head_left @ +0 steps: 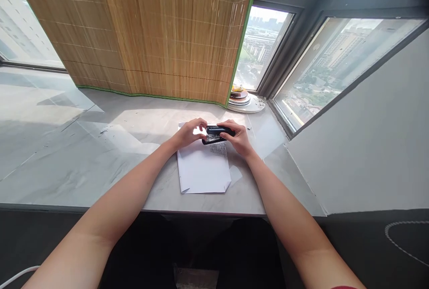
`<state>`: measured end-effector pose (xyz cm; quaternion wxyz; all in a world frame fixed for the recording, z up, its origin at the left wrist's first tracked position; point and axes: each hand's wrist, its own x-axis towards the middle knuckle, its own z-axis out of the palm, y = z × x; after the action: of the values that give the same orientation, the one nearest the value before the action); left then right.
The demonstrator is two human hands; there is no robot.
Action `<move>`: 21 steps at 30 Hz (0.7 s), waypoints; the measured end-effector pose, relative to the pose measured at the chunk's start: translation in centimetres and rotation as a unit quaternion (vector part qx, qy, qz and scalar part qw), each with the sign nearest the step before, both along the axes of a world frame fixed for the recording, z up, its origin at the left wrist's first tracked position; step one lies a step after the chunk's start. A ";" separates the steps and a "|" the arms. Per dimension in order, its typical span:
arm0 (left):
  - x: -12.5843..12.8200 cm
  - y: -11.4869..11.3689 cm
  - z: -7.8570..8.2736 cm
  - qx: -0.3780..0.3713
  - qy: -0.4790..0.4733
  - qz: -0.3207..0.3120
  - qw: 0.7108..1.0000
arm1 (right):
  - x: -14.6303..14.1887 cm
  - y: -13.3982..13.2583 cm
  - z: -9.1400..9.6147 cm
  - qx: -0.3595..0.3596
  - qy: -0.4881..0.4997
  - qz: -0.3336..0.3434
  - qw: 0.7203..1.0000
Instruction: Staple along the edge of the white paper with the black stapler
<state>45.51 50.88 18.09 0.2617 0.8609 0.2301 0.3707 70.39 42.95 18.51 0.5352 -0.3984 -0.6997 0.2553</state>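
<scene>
A black stapler (216, 129) is held over the upper part of a stack of white paper (204, 170). My right hand (238, 137) is closed around its right end, with the thumb along the near side. The stapler's top arm is raised a little from its base, and metal parts show in the gap. At the left end, my left hand (189, 133) has its curved index finger by the top arm and its thumb by the base, gripping that end. Small print shows on the paper beneath the stapler. The paper's lower corners are folded or curled.
A bamboo blind (161, 34) with green edging hangs down to the back of the grey marbled ledge (77, 159). Stacked plates (246, 103) stand in the window corner. Small dark scraps (103, 131) lie on the left. A white wall (362, 146) bounds the right side.
</scene>
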 end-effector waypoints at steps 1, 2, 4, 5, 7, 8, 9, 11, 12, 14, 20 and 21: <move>-0.1 0.1 0.0 0.007 -0.002 0.005 1.000 | 0.2 -0.1 0.0 0.000 0.004 -0.006 1.000; -0.2 0.1 0.0 0.015 -0.002 0.013 1.000 | 0.4 -0.1 0.1 0.002 0.011 -0.015 1.000; -0.3 0.3 0.0 0.032 0.011 0.021 0.999 | 1.1 -0.4 0.1 0.005 0.025 -0.040 0.999; -0.3 0.3 -0.1 0.041 0.025 0.017 0.999 | 1.5 -0.7 0.2 0.004 0.030 -0.058 0.998; -0.1 0.2 -0.1 0.059 0.059 -0.006 0.996 | 2.4 -1.5 0.2 -0.005 0.033 -0.099 0.994; 0.0 0.1 -0.1 0.065 0.070 -0.020 0.995 | 2.9 -2.1 0.2 -0.012 0.030 -0.118 0.992; 0.2 -0.1 -0.1 0.069 0.074 -0.032 0.994 | 3.4 -2.9 0.2 -0.018 0.025 -0.135 0.990; 0.7 -0.9 0.1 0.068 0.065 -0.065 0.993 | 4.6 -4.7 0.1 -0.027 0.005 -0.156 0.987; 1.0 -1.4 0.3 0.061 0.057 -0.093 0.992 | 5.2 -5.7 0.0 -0.031 -0.012 -0.162 0.986; 1.5 -2.4 0.5 0.040 0.035 -0.166 0.985 | 6.3 -7.8 -0.2 -0.037 -0.054 -0.168 0.984; 2.0 -3.9 0.9 -0.019 0.046 -0.258 0.965 | 6.8 -10.3 -0.4 -0.026 -0.124 -0.130 0.983; 1.9 -3.8 0.8 -0.029 0.055 -0.262 0.963 | 6.5 -10.2 -0.4 -0.022 -0.133 -0.118 0.984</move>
<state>47.46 47.04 18.91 0.3618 0.9019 0.0216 0.2348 76.88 32.80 18.07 0.4551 -0.5203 -0.7068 0.1501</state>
